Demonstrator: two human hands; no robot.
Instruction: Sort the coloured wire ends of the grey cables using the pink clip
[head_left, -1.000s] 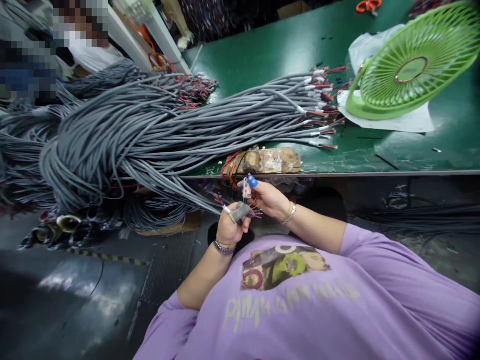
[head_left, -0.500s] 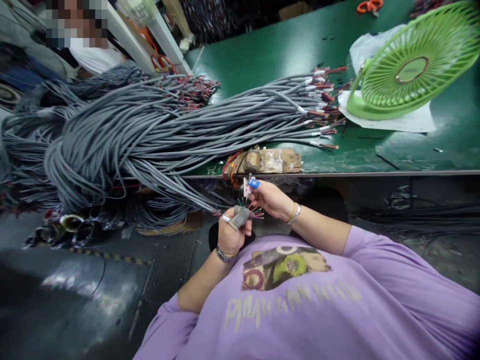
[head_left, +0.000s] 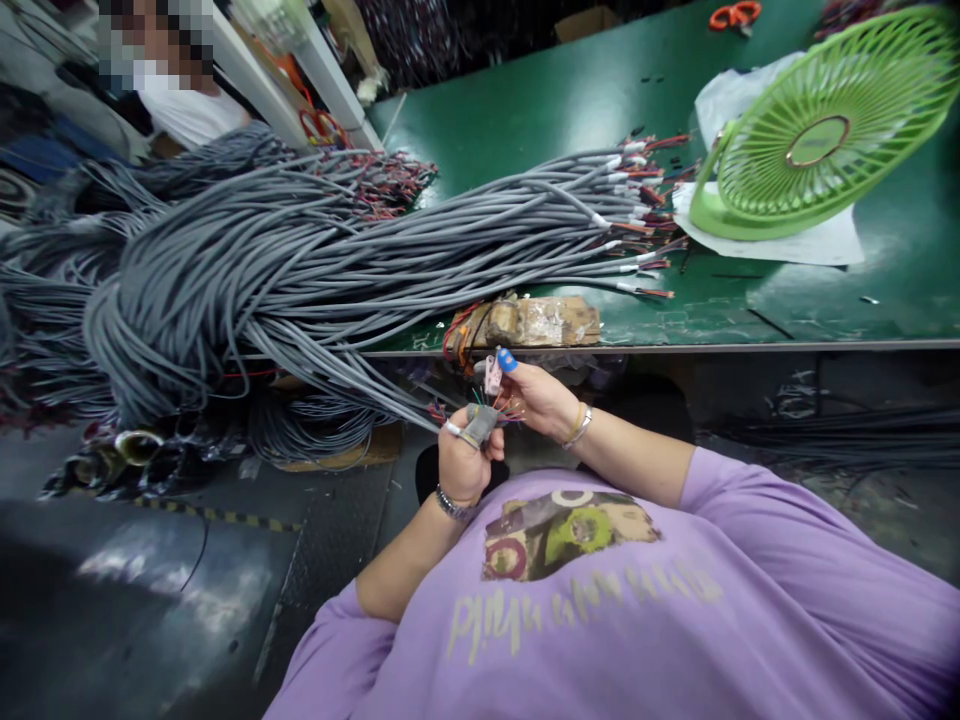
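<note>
Left hand (head_left: 461, 465): grip curled tightly around thin coloured wires (head_left: 512, 411), fanning toward the right hand (head_left: 551, 402), whose grip pinches a small pale-pink piece (head_left: 492, 375), just before the green surface's (head_left: 667, 320) near edge.

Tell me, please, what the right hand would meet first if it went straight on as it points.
The right hand would probably meet the left end of the wooden block at the edge of the green table, though depth is unclear.

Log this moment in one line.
left hand: holding colored wires; right hand: holding pale connector; gray cables: on green worktable
</note>
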